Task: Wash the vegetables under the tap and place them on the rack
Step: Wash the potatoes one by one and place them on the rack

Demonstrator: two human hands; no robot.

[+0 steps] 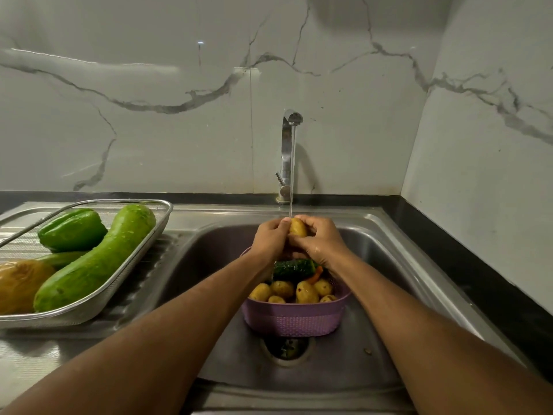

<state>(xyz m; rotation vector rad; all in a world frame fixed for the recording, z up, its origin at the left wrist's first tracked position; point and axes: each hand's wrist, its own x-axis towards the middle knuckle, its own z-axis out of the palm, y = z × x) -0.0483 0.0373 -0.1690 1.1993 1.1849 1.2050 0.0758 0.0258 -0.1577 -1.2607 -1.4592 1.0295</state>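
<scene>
The potato [298,227] is small, oval and yellow-brown, with wet smooth skin. It is held over the steel sink [386,250], directly under the thin stream of water from the chrome tap [288,151]. The left hand [270,238] and the right hand [321,239] both grasp it with curled fingers. Below them, a purple perforated plastic basket [294,320] holds more potatoes [305,292] and a dark bumpy cucumber [294,268]. On the ribbed surface at the left, the wire-mesh rack [128,274] carries a long pale green gourd [98,262] and a glossy green pepper [71,229].
</scene>
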